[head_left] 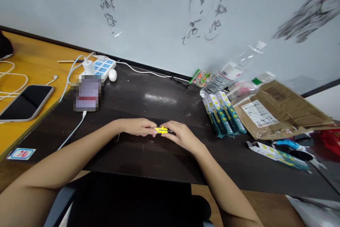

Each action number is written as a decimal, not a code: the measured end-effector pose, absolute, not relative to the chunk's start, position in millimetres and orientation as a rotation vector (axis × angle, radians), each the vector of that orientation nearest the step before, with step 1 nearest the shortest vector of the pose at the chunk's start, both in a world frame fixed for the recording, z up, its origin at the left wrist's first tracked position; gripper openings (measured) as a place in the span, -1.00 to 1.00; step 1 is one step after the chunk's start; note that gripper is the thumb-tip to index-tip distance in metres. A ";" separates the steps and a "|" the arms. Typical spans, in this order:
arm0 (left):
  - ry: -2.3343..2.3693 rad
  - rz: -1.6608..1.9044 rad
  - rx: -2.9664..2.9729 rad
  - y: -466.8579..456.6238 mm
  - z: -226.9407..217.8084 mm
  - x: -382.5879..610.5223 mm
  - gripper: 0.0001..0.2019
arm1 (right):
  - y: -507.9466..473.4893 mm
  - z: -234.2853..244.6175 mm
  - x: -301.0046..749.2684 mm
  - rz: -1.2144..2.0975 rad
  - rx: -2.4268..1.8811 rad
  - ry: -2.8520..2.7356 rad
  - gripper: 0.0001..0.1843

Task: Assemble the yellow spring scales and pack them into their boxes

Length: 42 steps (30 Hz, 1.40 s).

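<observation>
Both hands meet over the middle of the dark table (148,156). My left hand (138,127) and my right hand (178,135) each pinch one end of a small yellow and black tool (162,130), held level just above the tabletop. The fingers of both hands are closed round it. Three green boxed packs (224,113) lie to the right of my right hand.
A flattened cardboard parcel (276,113) and plastic bottles (228,74) lie at the right. An opened pack (276,154) and a blue-handled tool (289,144) sit near the right edge. A power strip (102,67), white cables and a phone (26,102) lie at the left.
</observation>
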<state>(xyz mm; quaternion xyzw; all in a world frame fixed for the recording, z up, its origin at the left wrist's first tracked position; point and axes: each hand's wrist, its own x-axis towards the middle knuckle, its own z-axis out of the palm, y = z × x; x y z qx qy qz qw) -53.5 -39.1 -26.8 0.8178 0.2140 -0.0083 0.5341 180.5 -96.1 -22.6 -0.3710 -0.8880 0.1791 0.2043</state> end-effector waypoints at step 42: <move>0.710 0.387 2.085 -35.4 -34.2 -46.3 -0.63 | -60.4 -47.0 210.2 1.049 -0.908 -1.164 -0.69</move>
